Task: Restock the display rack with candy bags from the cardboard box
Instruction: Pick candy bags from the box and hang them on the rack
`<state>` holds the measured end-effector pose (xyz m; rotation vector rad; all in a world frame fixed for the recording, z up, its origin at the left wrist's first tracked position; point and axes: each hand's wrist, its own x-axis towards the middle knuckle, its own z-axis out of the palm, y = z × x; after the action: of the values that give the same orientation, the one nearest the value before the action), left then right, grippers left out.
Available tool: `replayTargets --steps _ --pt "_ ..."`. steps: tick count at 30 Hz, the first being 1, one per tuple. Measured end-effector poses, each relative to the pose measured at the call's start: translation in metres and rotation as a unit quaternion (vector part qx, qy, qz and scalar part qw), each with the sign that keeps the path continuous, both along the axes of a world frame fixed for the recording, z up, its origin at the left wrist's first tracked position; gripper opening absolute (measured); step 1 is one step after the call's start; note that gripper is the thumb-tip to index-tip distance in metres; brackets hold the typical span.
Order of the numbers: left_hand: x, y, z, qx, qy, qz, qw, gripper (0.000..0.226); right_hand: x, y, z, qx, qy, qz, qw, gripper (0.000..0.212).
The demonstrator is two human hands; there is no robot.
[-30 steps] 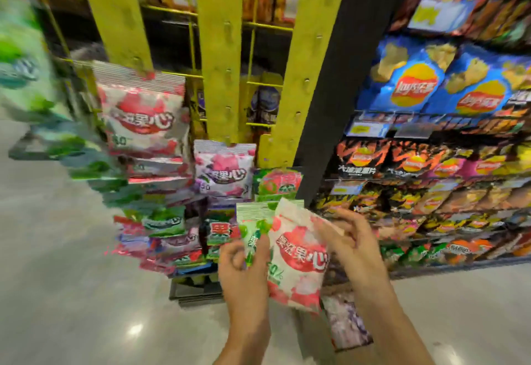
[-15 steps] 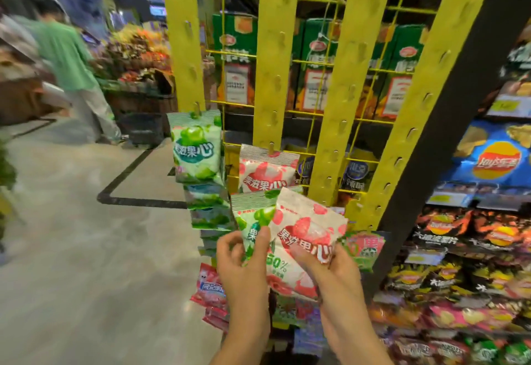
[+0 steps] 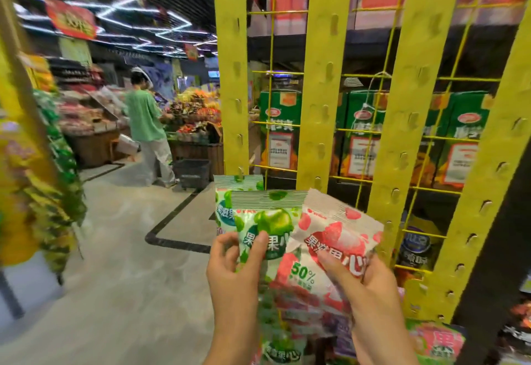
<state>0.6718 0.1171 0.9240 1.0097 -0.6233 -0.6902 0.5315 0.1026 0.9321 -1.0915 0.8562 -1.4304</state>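
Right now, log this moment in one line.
left hand: holds green candy bag; right hand: pinches pink candy bag; yellow rack: directly ahead

Store's bright, lit by overhead LED strips (image 3: 120, 2) on a dark ceiling. Soft sheen on the floor (image 3: 123, 264), no hard shadows. Behind the display rack (image 3: 319, 77) it's dim. Left-edge shelving (image 3: 31, 186) is all motion blur; fisheye tilts the rack uprights twd the right. Print on the green bag (image 3: 273, 221) and pink bag (image 3: 336, 238) I'm holding is readable, the bags below are smeared.
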Motion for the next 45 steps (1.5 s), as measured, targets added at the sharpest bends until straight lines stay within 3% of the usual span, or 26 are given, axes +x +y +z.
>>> replayTargets --steps 1,5,9,14,18,23,26,28,31,34,41,45 --pt "0.006 0.000 0.003 -0.004 -0.009 0.012 1.000 0.039 0.002 -0.002 0.003 -0.007 0.009 -0.008 1.000 0.068" --pt "0.032 -0.007 0.018 -0.036 -0.025 0.027 0.999 0.041 0.007 -0.013 0.014 -0.038 0.029 -0.031 0.998 0.056" --pt "0.058 -0.019 0.036 -0.064 -0.045 0.040 0.996 0.045 0.018 -0.018 0.020 -0.051 0.047 -0.043 0.997 0.100" --pt "0.083 -0.034 0.053 -0.068 -0.081 0.040 0.994 0.055 0.033 -0.020 0.025 -0.054 0.054 -0.054 0.996 0.112" --pt "0.096 -0.042 0.064 -0.088 -0.107 0.005 0.990 0.055 0.037 -0.017 0.026 -0.050 0.050 -0.035 0.997 0.114" --pt "0.106 -0.059 0.070 -0.069 -0.105 -0.045 0.991 0.035 0.044 -0.012 0.030 -0.035 0.053 -0.037 0.997 0.117" --pt "0.112 -0.071 0.070 -0.056 -0.106 -0.067 0.991 0.026 0.049 -0.011 0.031 -0.018 0.054 -0.041 0.998 0.101" --pt "0.115 -0.077 0.070 -0.044 -0.112 -0.076 0.990 0.030 0.051 -0.009 0.029 -0.014 0.050 -0.039 0.998 0.094" --pt "0.117 -0.080 0.073 -0.026 -0.110 -0.090 0.990 0.037 0.054 -0.008 0.027 -0.013 0.061 -0.054 0.997 0.115" --pt "0.118 -0.080 0.075 -0.024 -0.098 -0.104 0.989 0.042 0.055 -0.007 0.027 -0.012 0.049 -0.052 0.997 0.122" --pt "0.120 -0.076 0.074 -0.015 -0.094 -0.114 0.989 0.043 0.060 -0.009 0.025 0.005 0.056 -0.045 0.997 0.118" --pt "0.120 -0.076 0.071 -0.012 -0.104 -0.097 0.990 0.055 0.061 -0.009 0.024 0.003 0.050 -0.051 0.997 0.118"
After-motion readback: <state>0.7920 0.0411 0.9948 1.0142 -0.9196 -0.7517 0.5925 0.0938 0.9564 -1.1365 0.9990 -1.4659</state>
